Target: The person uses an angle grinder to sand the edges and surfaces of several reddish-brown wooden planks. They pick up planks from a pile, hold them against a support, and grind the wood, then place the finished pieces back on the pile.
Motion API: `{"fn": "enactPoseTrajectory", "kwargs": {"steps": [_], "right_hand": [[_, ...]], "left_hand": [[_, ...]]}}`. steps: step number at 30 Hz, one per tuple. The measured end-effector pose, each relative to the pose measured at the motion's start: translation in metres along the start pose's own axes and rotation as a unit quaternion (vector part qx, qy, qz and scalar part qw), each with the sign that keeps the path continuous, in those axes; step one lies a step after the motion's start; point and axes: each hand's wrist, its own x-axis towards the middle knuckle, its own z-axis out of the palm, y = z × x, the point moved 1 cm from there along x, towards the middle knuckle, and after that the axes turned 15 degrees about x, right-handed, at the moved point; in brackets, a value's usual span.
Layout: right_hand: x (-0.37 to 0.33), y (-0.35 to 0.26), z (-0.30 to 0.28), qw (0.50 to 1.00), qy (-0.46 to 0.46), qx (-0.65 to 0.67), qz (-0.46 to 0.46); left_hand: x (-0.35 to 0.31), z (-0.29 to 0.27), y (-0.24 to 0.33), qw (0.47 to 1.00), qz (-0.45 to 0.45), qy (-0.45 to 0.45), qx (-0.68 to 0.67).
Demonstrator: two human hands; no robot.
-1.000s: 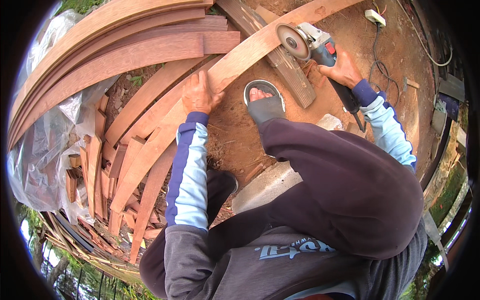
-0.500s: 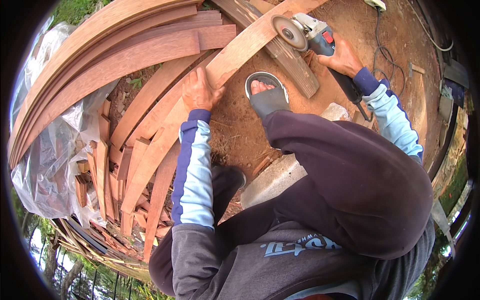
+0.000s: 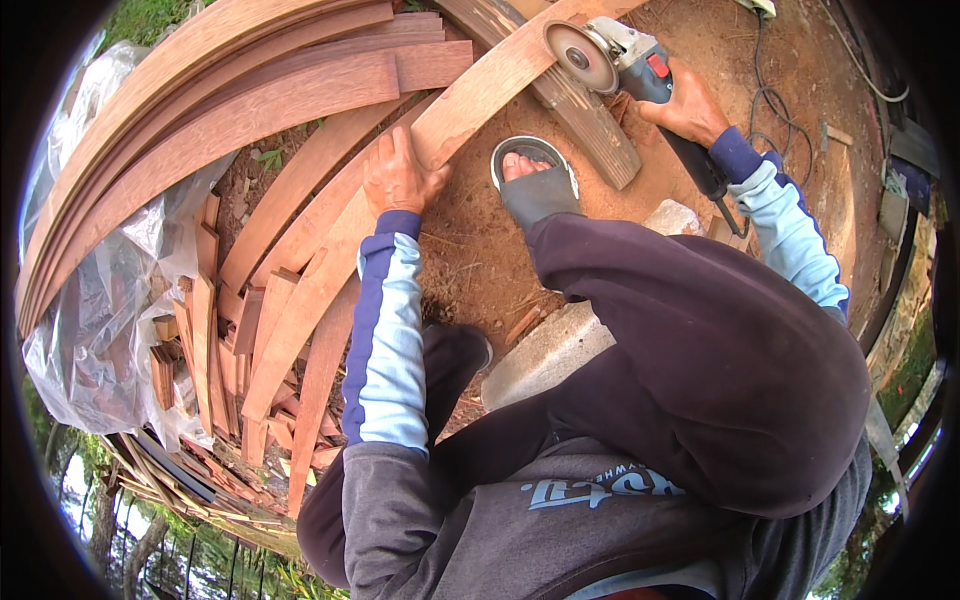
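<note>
My right hand (image 3: 690,105) is wrapped round the body of an angle grinder (image 3: 640,65), a grey-and-black tool with a red switch. Its round disc (image 3: 580,57) sits at the edge of a long reddish-brown wooden plank (image 3: 490,88); whether the two touch I cannot tell. My left hand (image 3: 403,175) grips that same plank lower down, fingers over its far edge. A thick weathered wooden beam (image 3: 590,130) lies crosswise under the plank's upper part. The underside of the disc and my left thumb's full hold are partly hidden.
Stacked long boards (image 3: 230,130) lie at the left, beside clear plastic sheeting (image 3: 90,330) and a heap of offcuts (image 3: 240,340). My sandalled foot (image 3: 538,185) rests on the dirt near the beam. A concrete block (image 3: 550,360) and a black power cord (image 3: 765,90) are nearby.
The grinder and my right hand have shifted very slightly to the right and down. My left hand keeps its hold on the plank.
</note>
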Motion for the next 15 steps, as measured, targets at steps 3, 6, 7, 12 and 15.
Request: {"fn": "enactPoseTrajectory", "kwargs": {"steps": [3,6,7,12,15], "right_hand": [[0.0011,0.0008,0.0001,1.0,-0.001,0.005,-0.006],[0.0008,0.0008,0.0,1.0,-0.003,-0.006,-0.004],[0.0005,0.0005,-0.0002,1.0,-0.004,-0.013,-0.002],[-0.0003,-0.0039,-0.0009,1.0,-0.013,-0.019,0.016],[-0.0002,-0.0002,-0.0002,1.0,-0.009,-0.02,0.011]], "left_hand": [[-0.0001,0.0003,0.0002,1.0,0.001,0.005,-0.005],[-0.0006,0.0004,0.0,1.0,0.001,0.012,-0.005],[-0.0002,0.0004,0.0,1.0,0.0,0.008,-0.006],[0.0,0.0015,-0.0004,1.0,-0.001,0.003,-0.005],[0.0005,0.0003,0.0005,1.0,-0.003,-0.004,-0.002]]}}
